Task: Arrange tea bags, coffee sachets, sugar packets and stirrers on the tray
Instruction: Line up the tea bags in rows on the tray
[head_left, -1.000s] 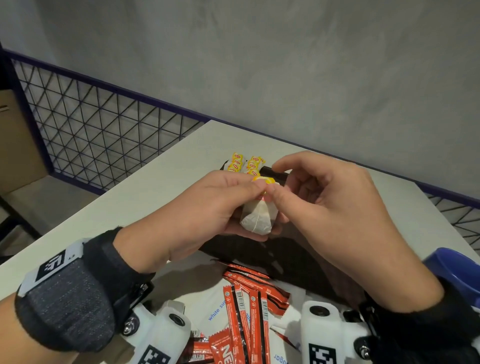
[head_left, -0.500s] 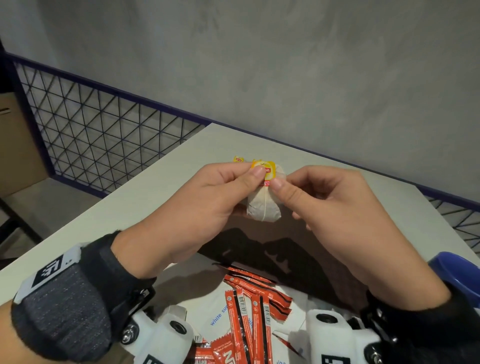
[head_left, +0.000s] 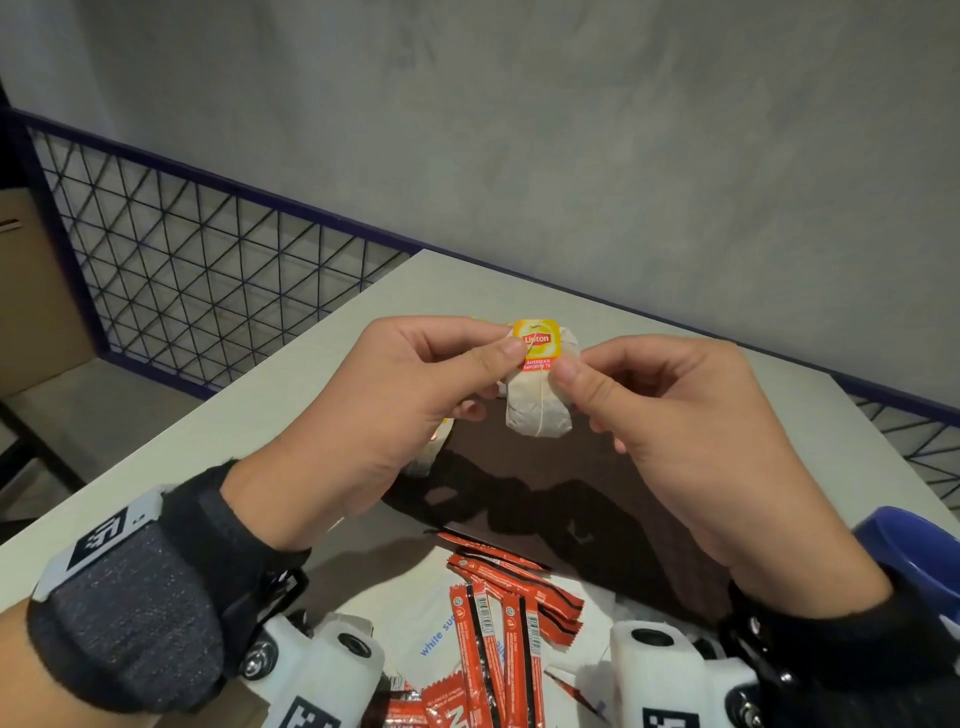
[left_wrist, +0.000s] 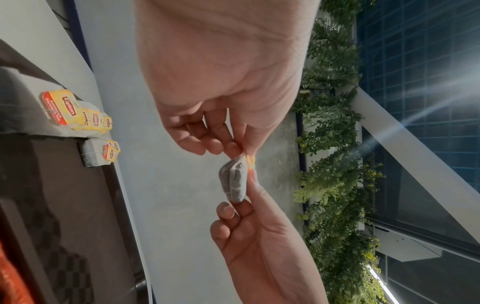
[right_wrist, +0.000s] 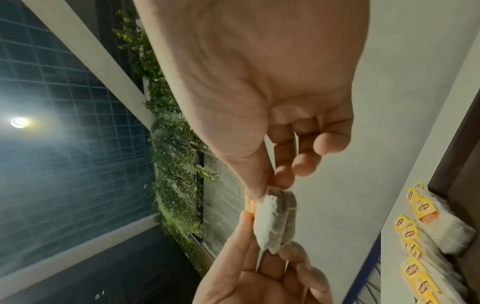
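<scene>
Both hands hold one white tea bag upright in the air above the dark brown tray. My left hand pinches its yellow Lipton tag at the top left. My right hand pinches the bag's upper right edge. The left wrist view shows the same tea bag between the fingertips of both hands, and the right wrist view shows this tea bag too. Several more tea bags lie in a row at the tray's far end. Red coffee sachets and white sugar packets lie near me.
The tray sits on a pale table whose left edge runs along a wire mesh railing. A blue bowl stands at the right edge of the head view. A grey wall rises behind the table.
Both hands have lifted the tea bag higher above the tray. Its tag now faces me, pinched by my left thumb, and my right fingers have shifted to the bag's right edge.
</scene>
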